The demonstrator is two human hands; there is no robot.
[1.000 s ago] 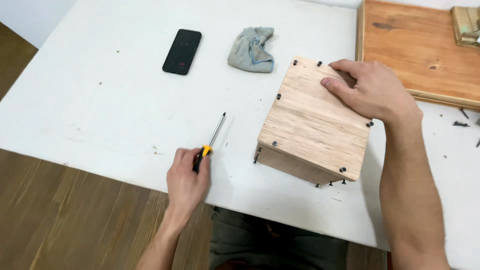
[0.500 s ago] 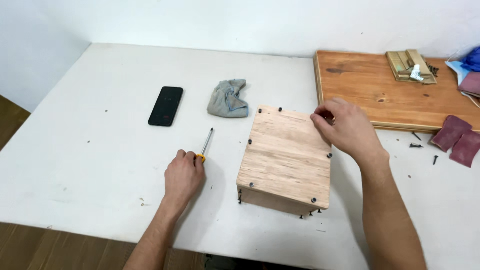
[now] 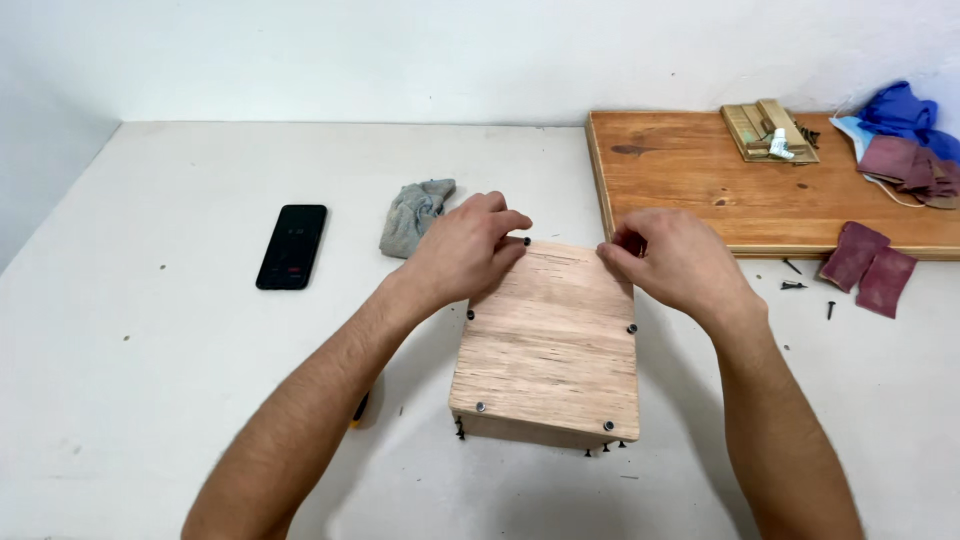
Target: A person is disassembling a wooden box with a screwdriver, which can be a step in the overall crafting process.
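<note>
Head view
Wooden box (image 3: 548, 345): near the front edge of the white table (image 3: 150, 400), middle part; dark screws at the top corners.
Left hand (image 3: 462, 250): on the far left corner of the box, fingers bent, tips touching the wood, not closed around anything.
Right hand (image 3: 675, 262): on the far right corner, fingers curled; pinching something or not, cannot tell.
Phone (image 3: 292, 246): black, flat, left of the box.
Grey cloth (image 3: 413, 214): just beside the left hand.
Wooden board (image 3: 700, 185): far right corner of the table.
Screwdriver (image 3: 359, 408): mostly hidden under the left forearm.
</note>
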